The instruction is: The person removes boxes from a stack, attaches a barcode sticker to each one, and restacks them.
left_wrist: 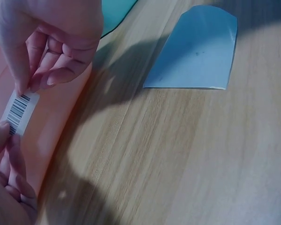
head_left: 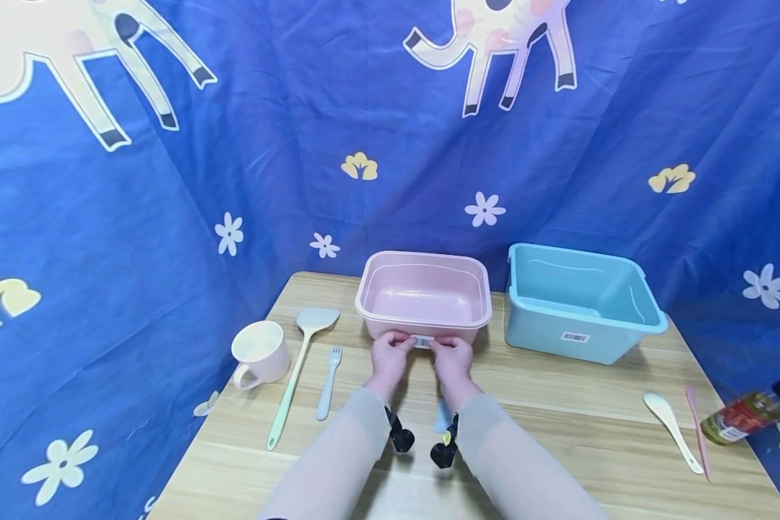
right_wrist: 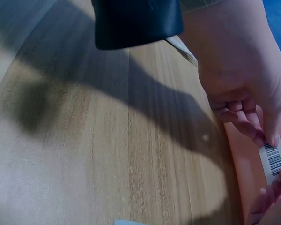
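Observation:
A pink plastic tub stands mid-table with a white barcode sticker on its front wall. My left hand pinches the sticker's left end and my right hand pinches its right end. In the left wrist view the sticker lies against the pink wall between my left hand below and my right hand above. The right wrist view shows the sticker between left hand and right hand.
A blue tub stands to the right of the pink one. A cup, green spatula and blue fork lie left. A white spoon, pink stick and bottle lie right. A light blue card lies between my forearms.

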Motion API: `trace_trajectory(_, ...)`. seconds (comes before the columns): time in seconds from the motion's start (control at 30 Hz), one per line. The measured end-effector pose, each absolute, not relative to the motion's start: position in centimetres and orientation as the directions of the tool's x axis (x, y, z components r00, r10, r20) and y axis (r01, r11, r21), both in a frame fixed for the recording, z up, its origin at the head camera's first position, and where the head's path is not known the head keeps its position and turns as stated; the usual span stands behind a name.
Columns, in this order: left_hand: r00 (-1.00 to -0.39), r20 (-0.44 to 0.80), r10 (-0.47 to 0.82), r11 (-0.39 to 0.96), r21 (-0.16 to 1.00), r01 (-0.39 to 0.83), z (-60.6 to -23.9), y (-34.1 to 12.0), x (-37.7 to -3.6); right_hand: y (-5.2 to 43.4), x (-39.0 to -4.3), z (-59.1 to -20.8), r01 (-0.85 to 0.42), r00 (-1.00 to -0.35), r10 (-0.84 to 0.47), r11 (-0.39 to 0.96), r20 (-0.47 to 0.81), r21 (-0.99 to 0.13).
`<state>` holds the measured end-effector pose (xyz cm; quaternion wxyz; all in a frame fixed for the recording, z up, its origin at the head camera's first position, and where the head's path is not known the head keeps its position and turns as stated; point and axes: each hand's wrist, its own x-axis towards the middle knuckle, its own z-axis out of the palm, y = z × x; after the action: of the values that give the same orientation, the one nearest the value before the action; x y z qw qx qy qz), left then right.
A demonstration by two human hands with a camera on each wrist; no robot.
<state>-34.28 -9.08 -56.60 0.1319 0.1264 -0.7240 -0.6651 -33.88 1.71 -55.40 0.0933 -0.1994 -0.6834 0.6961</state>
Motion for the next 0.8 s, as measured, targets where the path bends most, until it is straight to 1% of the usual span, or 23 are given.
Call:
trace_trajectory(0.2, -0.929, 0.031, -0.370, 0.069, 0.998, 0.005, -56.85, -8.87, -34.41, 1.43, -33.94, -55.26, 0.155, -0.897, 0.416, -0.012, -0.146, -0.988)
trace_trajectory(0.47, -0.933, 0.044, -0.356, 0.099, 0.995, 0.009, -56.54, -8.39, -34.24, 1.20, -33.97, -55.15, 0.125, -0.885, 0.461, 0.082, -0.074, -0.989)
trace_trajectory(0.6, -0.932, 0.056, -0.357, 0.102, 0.995, 0.020, -56.53, -8.26, -34.24, 1.13, -34.10, -55.22, 0.111, -0.881, 0.470, 0.102, -0.051, -0.989)
trace_trajectory(0.8, -0.929, 0.039, -0.369, 0.088, 0.996, 0.007, -56.52, -8.11, -34.38, 0.95, -34.31, -55.42, 0.106, -0.878, 0.478, 0.109, -0.041, -0.988)
